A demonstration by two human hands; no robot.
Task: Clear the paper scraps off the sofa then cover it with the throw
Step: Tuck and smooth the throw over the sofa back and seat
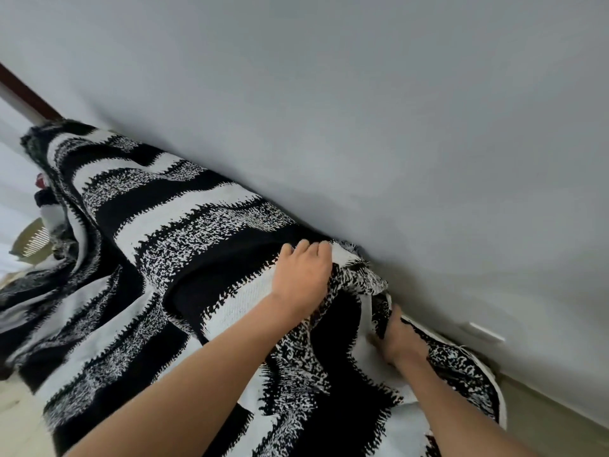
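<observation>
sofa hidden under throw (pixel 184 225), right hand (pixel 400 339) half-buried

One black-and-white striped throw (pixel 184 232), running from nine o'clock to five; two bare hands, left hand (pixel 301 278) near centre, right hand (pixel 400 338) at four o'clock; one grey wall (pixel 362 110) at twelve; one white wall plate (pixel 487 332) at four; one woven item (pixel 33 240) at nine.

I see wall (pixel 362 110) pressing close behind throw (pixel 184 219), blocking reach that way | left hand (pixel 301 282) grips the ridge, right hand (pixel 400 341) sits in folds beside wall, fingers hidden | floor (pixel 19 420) lower left lies open
</observation>
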